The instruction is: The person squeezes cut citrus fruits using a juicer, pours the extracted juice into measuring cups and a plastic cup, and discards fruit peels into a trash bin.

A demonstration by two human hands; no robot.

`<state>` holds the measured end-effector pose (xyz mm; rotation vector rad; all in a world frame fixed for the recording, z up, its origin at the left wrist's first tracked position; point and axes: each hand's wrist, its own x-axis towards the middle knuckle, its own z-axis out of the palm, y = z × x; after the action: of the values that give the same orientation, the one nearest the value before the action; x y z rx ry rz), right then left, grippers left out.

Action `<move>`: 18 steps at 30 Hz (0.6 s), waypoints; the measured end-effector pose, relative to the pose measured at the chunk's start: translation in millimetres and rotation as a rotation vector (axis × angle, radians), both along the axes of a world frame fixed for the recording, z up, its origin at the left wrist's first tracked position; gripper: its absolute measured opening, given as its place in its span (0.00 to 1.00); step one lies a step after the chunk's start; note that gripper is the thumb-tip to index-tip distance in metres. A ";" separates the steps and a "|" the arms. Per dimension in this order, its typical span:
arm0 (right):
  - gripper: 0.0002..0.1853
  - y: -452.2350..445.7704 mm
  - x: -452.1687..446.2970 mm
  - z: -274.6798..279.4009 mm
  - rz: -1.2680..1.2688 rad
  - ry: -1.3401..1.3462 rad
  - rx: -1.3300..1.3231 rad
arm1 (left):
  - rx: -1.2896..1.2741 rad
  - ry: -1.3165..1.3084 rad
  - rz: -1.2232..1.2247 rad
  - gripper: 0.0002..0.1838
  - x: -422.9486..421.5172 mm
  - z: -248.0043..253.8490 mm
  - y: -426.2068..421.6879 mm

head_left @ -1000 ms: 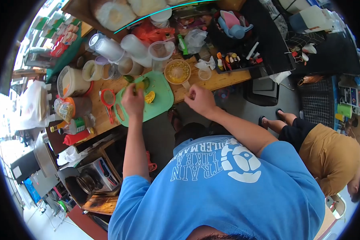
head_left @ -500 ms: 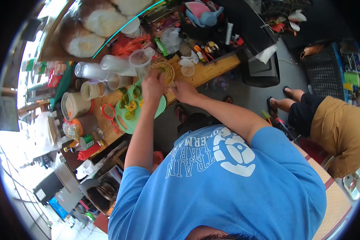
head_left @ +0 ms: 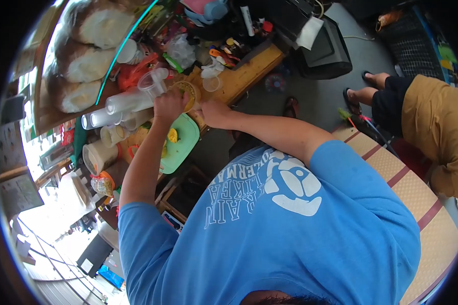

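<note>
A round clear tub (head_left: 192, 93) with a pale, yellowish filling stands at the table's front edge. My left hand (head_left: 170, 105) reaches over its left side, fingers bent down and closed at the filling, where a bit of green shows; what they pinch is hidden. At the near right rim is my right hand (head_left: 215, 113), its fingers curled against the tub. Just below my left hand lies a light green board (head_left: 184, 142) with a yellow piece (head_left: 173, 135) on it; my left forearm covers other pieces there.
Stacked clear cups (head_left: 127, 103) lie left of my left hand. Behind are a red plastic bag (head_left: 136, 72) and a small clear cup (head_left: 212, 83). Wrapped pale goods (head_left: 89, 63) fill the upper left. To the right stands a person in tan and black clothing (head_left: 432, 117).
My view has shifted, so the table and tub appear farther left. Both hands remain at the tub. My left forearm now covers more of the board.
</note>
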<state>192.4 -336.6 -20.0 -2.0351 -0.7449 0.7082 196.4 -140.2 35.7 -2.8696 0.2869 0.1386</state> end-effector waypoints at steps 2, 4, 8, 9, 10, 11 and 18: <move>0.21 -0.7 0.3 0.5 -0.001 0.016 -0.012 | 0.016 0.061 0.058 0.22 -2.8 -4.9 -7.5; 0.22 -1.3 4.8 -0.5 0.034 0.053 -0.032 | -0.014 0.040 0.423 0.25 -1.9 -8.4 -16.2; 0.23 1.2 0.1 0.3 -0.001 0.037 -0.017 | 0.014 0.127 0.475 0.29 3.4 6.1 -20.1; 0.22 1.4 -0.9 1.9 0.019 0.027 -0.017 | 0.036 0.223 0.407 0.29 9.0 14.8 -19.8; 0.22 1.0 1.3 4.2 0.036 0.013 -0.017 | 0.056 0.315 0.334 0.29 14.6 18.6 -21.0; 0.22 0.4 1.8 6.5 0.038 0.014 -0.016 | 0.057 0.316 0.337 0.29 14.4 17.3 -26.8; 0.20 -1.0 2.4 12.5 0.030 0.108 -0.025 | -0.092 -0.006 1.014 0.33 9.7 -5.8 -40.1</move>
<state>194.8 -337.6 -7.4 -1.9946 -0.7081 0.8419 206.1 -180.2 29.8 -2.7939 -1.1933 0.2937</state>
